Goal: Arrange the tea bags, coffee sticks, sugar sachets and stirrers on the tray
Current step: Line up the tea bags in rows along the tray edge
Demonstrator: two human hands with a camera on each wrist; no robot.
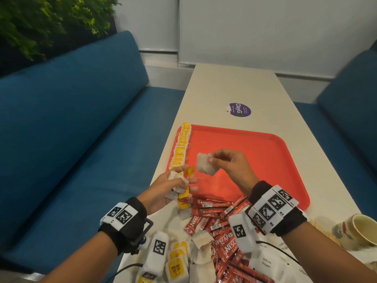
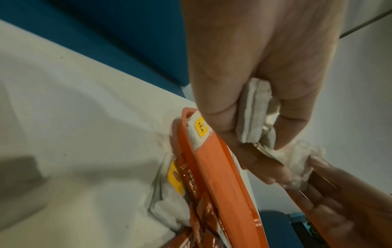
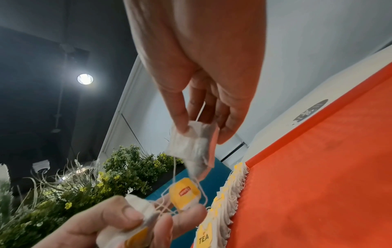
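Note:
My right hand [image 1: 224, 162] pinches one white tea bag [image 1: 205, 164] [image 3: 191, 144] above the near left part of the red tray [image 1: 265, 152]. Its string runs down to a yellow tag [image 1: 190, 171] [image 3: 184, 193] at my left fingertips. My left hand [image 1: 173, 188] grips a bunch of tea bags [image 1: 177, 185] [image 2: 252, 110] over the tray's near left corner. A row of tea bags [image 1: 181, 146] [image 3: 224, 208] with yellow tags lines the tray's left edge. Red coffee sticks [image 1: 214, 217], loose tea bags [image 1: 177, 262] and white sugar sachets [image 1: 267, 262] lie heaped on the table before the tray.
A paper cup [image 1: 361, 229] stands at the near right of the cream table [image 1: 234, 84]. A purple sticker [image 1: 239, 109] lies beyond the tray. Blue benches [image 1: 81, 119] flank the table; plants [image 1: 40, 21] stand at the back left.

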